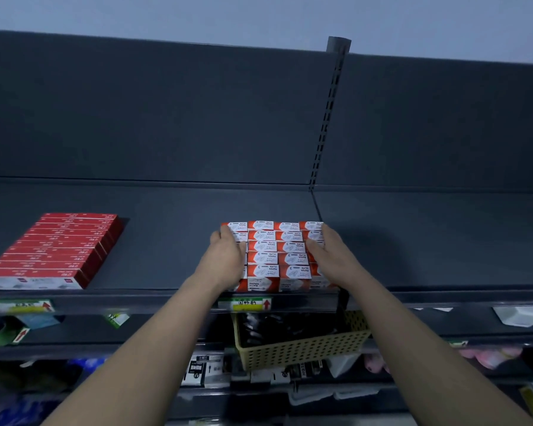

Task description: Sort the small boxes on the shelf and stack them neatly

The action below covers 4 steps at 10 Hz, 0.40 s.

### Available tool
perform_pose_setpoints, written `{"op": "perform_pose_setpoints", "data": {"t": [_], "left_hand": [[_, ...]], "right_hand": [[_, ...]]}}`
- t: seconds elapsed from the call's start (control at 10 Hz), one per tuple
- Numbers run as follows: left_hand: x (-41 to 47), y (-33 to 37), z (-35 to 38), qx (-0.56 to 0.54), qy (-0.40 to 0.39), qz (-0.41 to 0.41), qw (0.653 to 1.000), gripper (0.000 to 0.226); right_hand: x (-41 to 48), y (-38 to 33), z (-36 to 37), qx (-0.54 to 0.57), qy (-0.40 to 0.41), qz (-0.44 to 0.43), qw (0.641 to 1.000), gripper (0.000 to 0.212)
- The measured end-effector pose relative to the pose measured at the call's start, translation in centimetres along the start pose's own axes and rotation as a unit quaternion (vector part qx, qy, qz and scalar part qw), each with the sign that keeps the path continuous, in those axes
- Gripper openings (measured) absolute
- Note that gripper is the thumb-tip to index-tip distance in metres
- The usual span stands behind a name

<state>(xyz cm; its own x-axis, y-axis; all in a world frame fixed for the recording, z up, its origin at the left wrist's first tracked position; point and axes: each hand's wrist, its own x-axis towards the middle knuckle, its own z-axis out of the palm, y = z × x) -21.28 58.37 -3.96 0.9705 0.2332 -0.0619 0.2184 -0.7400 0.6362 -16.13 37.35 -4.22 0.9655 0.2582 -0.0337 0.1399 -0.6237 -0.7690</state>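
Paper-clip boxes (273, 256): orange-and-white, packed in 1 tight block on the top shelf (166, 241), just left of the foot of the slotted upright post (330, 118). The block's front row sits at the shelf's front lip. Block is 4 boxes across; 5 rows count in the middle 2 columns. Tops face up, print upside down to camera, "PAPER CLIPS" readable on front faces. Number of layers: cannot tell.

Left hand (226, 256) lies against the block's far-from-post side, fingers stretched forward along the outer column and not curled round any box. Right hand (333, 253) lies against the post-side column, fingers stretched forward, thumb on top of the boxes. Both hands flat, pressing the block from 2 sides, nothing pinched or lifted. Both forearms reach up from the bottom of the view.

Red flat boxes (56, 250): a second block on the same shelf, well left of the post, well apart from the paper-clip boxes, white ends facing front.

Price label (245, 303): green-yellow with a red arrow, on the shelf edge, below and left of the post.

Perforated yellow basket (299, 348): 1 level down, below the post, holding dark items, too dim to identify. White tray (523, 315) lower down, right of the post. Lower shelves blurred.
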Motion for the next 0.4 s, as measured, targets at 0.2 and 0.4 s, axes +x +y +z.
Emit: {"op": "perform_pose_setpoints", "data": {"t": [0.2, 0.4], "left_hand": [[0.2, -0.2, 0.2, 0.029, 0.003, -0.016, 0.999, 0.043], [0.0, -0.1, -0.9, 0.119, 0.073, 0.019, 0.990, 0.034]], "right_hand": [[1.1, 1.4, 0.8, -0.077, 0.019, -0.006, 0.997, 0.029], [0.1, -0.4, 0.5, -0.160, 0.095, -0.073, 0.980, 0.010]]}}
